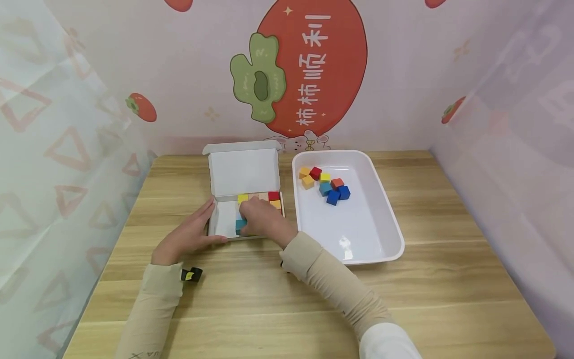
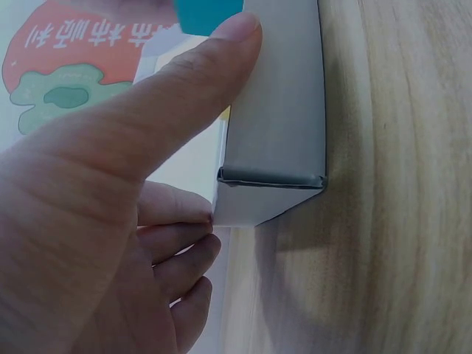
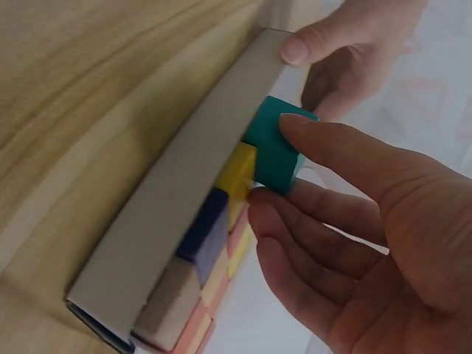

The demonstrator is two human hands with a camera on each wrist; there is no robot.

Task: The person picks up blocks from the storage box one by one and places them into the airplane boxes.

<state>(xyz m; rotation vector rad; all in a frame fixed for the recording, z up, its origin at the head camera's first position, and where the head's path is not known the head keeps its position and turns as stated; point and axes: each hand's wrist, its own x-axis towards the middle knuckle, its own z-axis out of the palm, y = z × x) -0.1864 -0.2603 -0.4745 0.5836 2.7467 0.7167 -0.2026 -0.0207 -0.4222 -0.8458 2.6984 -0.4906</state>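
Holds a teal block (image 3: pixel 274 156) with the right hand (image 1: pixel 264 218), thumb and fingers closed together only as far as the block's width permits. At the near edge of the open box (image 1: pixel 224 219), just beside a yellow block (image 3: pixel 237 173); hard to tell whether already resting on the bottom. Pinches near the fingertips, probably in order not to push the neighbouring blocks.

With the left hand (image 1: pixel 186 237), grasps nothing between closed fingers: thumb and fingers spread widely around the near left corner of the box, thumb along the near edge, fingers against the left edge. Presses there perhaps to prevent sliding of so light a box.

Inside, packed blocks (image 1: pixel 273 196) of several colours toward the right edge, and a bare white part toward the left edge. At the far edge of the box, a raised lid (image 1: pixel 244 172), leaving the inside easy to reach.

To the right, near the far edge of the wooden surface (image 1: pixel 251 309), a white tray (image 1: pixel 350 234). Near its far left corner, loose blocks (image 1: pixel 333 198) in orange, red, yellow, teal and blue, apparently placed conveniently for the right hand.
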